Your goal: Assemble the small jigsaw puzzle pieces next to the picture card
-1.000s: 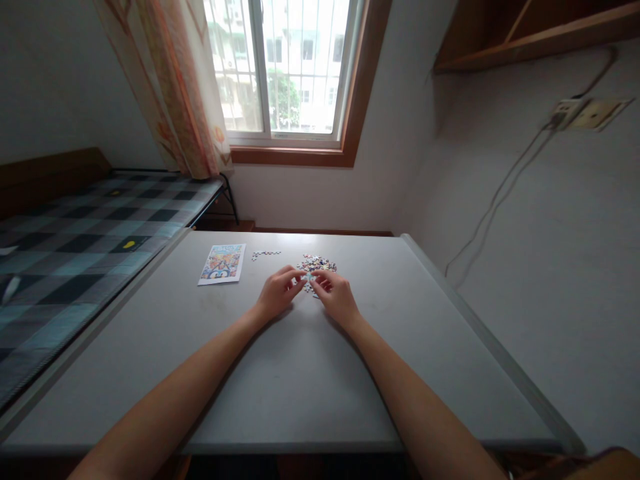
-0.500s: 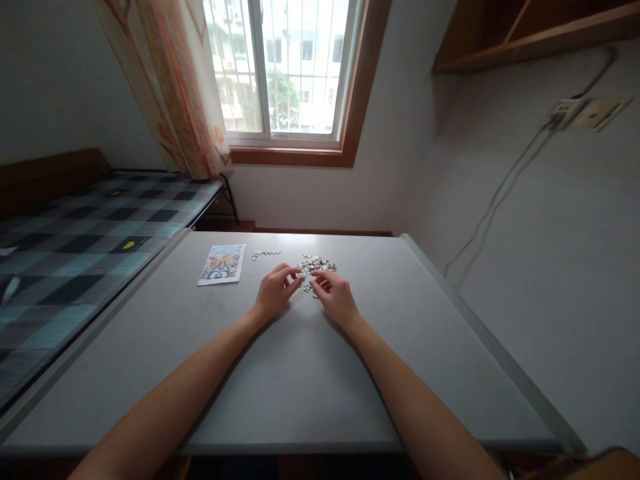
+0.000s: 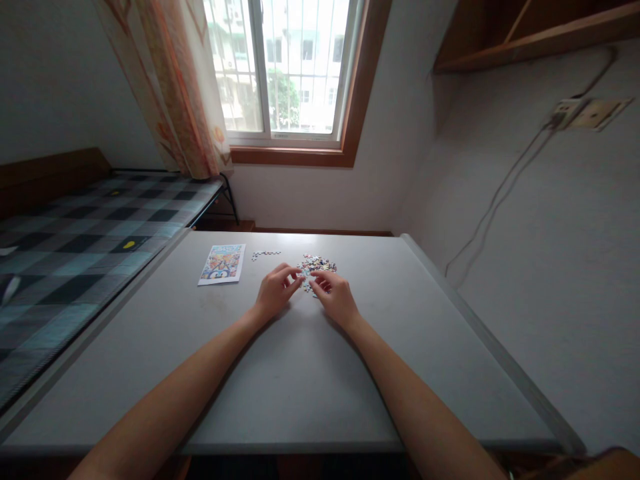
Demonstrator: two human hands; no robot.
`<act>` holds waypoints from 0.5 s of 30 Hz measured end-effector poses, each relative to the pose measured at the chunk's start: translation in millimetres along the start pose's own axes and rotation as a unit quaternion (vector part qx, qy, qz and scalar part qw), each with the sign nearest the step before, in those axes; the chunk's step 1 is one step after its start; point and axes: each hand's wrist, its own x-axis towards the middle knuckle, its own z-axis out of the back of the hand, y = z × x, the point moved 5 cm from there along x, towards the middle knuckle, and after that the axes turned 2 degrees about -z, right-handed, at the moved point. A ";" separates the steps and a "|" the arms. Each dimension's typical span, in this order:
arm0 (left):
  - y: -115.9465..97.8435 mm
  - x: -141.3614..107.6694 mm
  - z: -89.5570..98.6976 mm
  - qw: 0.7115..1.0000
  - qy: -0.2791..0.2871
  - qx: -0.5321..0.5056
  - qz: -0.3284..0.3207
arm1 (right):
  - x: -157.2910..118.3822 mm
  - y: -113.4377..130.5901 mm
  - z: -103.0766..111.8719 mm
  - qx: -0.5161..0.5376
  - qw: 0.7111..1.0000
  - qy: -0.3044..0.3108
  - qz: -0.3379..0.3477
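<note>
A loose pile of jigsaw puzzle pieces [image 3: 323,264] lies on the grey-white table [image 3: 300,380], just beyond my hands. My left hand [image 3: 276,291] is at the near left of the pile, thumb and fingers closed in a pinch. Facing it from the right, my right hand [image 3: 336,293] is curled the same way. Between the two sets of fingertips shows a small pale-blue jigsaw piece [image 3: 306,272], which both hands appear to grip; its outline is too small to make out. A joined strip of jigsaw pieces [image 3: 267,253] lies beyond my left hand.
A colourful picture sheet [image 3: 223,264] lies left of the strip. Past the table's left edge stands a bed with a checked cover [image 3: 100,240]. A window [image 3: 295,73] is ahead, and a cable [image 3: 493,200] hangs on the right wall.
</note>
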 end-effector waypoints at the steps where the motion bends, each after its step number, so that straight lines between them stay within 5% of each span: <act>1: 0.1 -0.1 0.0 1.000 0.000 0.000 -0.002 | 0.0 -0.3 -0.1 -0.001 1.000 0.000 0.001; 15: -0.2 -0.2 -0.3 1.000 0.002 0.002 -0.005 | -0.4 0.5 -0.3 -0.005 1.000 0.005 -0.002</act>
